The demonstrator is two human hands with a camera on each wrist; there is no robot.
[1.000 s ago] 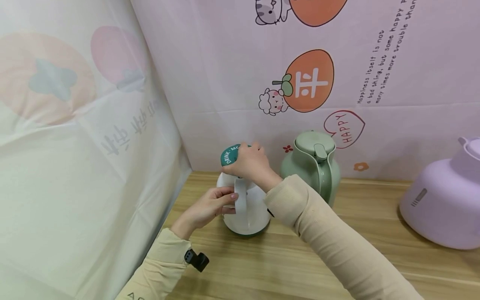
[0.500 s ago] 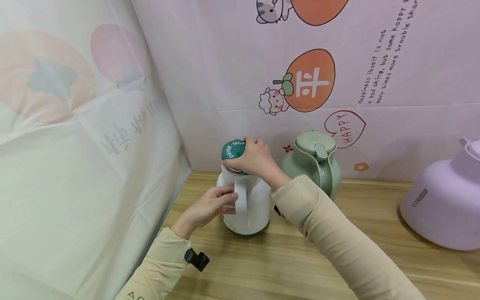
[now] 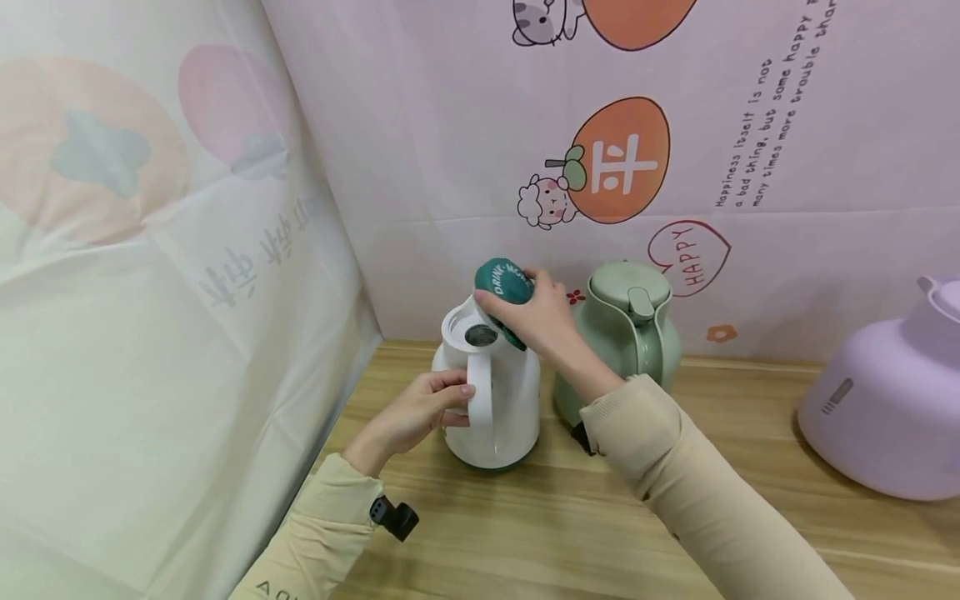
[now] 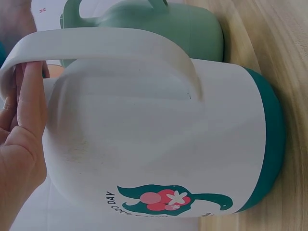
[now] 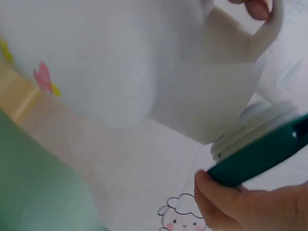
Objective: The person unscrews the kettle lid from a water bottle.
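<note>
A white thermos jug point(image 3: 513, 408) with a dark green base stands upright on the wooden table, its round mouth point(image 3: 481, 335) uncovered. My left hand point(image 3: 423, 410) grips the jug's white handle point(image 4: 110, 44), fingers passed through the loop. Pinched in my right hand point(image 3: 543, 321) is the jug's dark green lid point(image 3: 501, 280), lettered "DRINK MORE" on top. It is tilted, just above and to the right of the mouth. The right wrist view shows the lid's pale threaded plug point(image 5: 255, 127) close to the jug's rim; whether they touch I cannot tell.
A light green jug point(image 3: 626, 325) stands close behind my right wrist. Farther right is a lilac jug point(image 3: 885, 408). A printed cloth point(image 3: 450, 125) hangs behind the table point(image 3: 480, 533), and a pale cloth point(image 3: 150, 375) bounds the left side.
My right hand has raised the lid off the jug's mouth and carried it up and right, exposing the opening. The left hand and the jug have stayed put.
</note>
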